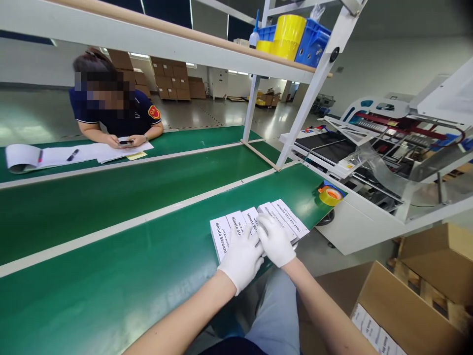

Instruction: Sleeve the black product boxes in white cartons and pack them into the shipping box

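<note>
A row of several small white boxes [222,236] printed "Minute Stream" lies on the green worktop near its front edge. The rightmost box [290,217], reading "Minute Stream 1000", sits slightly turned from those at left. My left hand [242,259], in a white glove, rests over the middle boxes with its fingers spread. Beside it, my right hand [275,241], gloved too, lies on the boxes towards the right, fingers bent and touching their tops. The hands nearly meet and hide parts of the boxes and their print. Neither hand is closed around a box.
A tape roll on a dispenser [330,195] stands at the worktop's right end. Below right is an open carton [406,296] with white boxes inside. A shelf [221,44] bearing yellow tape rolls crosses above. Opposite, a person [114,108] holds a phone beside papers. A machine [369,143] stands right.
</note>
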The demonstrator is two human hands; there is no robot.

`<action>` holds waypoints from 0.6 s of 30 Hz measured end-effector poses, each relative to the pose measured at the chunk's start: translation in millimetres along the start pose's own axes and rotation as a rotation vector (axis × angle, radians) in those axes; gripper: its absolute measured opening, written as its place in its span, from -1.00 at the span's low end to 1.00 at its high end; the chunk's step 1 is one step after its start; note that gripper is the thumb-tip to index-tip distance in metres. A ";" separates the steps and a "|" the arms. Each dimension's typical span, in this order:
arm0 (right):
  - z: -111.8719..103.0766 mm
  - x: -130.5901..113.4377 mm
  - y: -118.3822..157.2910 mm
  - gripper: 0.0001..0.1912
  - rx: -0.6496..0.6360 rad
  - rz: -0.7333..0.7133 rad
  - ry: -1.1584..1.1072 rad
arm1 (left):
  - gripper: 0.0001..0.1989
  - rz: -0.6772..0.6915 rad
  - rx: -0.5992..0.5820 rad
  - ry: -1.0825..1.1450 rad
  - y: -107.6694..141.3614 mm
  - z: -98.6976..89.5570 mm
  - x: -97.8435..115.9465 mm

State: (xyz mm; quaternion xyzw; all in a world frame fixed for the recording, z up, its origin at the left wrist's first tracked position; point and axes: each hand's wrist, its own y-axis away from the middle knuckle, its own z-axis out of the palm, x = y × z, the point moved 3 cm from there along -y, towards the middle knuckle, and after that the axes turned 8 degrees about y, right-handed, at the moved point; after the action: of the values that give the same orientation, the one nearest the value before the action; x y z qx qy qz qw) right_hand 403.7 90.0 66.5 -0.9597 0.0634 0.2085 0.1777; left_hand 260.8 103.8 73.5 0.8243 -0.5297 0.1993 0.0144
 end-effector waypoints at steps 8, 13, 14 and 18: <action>6.5 -0.4 -8.9 -0.51 -0.090 0.163 0.005 | -0.67 -0.022 0.143 0.125 22.7 -33.9 -16.9; 6.0 -3.8 -15.6 -0.50 -0.166 0.233 -0.030 | -0.39 -0.623 0.298 0.225 82.7 -44.8 -69.5; 7.7 -4.5 -16.9 -0.50 -0.186 0.249 -0.052 | -0.34 -0.722 0.244 0.316 92.7 -39.1 -77.6; 23.8 -4.0 -19.8 -0.61 -0.365 0.303 -0.189 | -0.32 -0.820 0.075 0.699 107.9 -17.7 -91.2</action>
State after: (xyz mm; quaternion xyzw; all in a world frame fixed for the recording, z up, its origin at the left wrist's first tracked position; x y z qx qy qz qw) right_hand 395.0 117.3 54.2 -0.9316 0.1510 0.3295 -0.0265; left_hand 127.6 139.8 38.2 0.8480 -0.1205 0.4586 0.2369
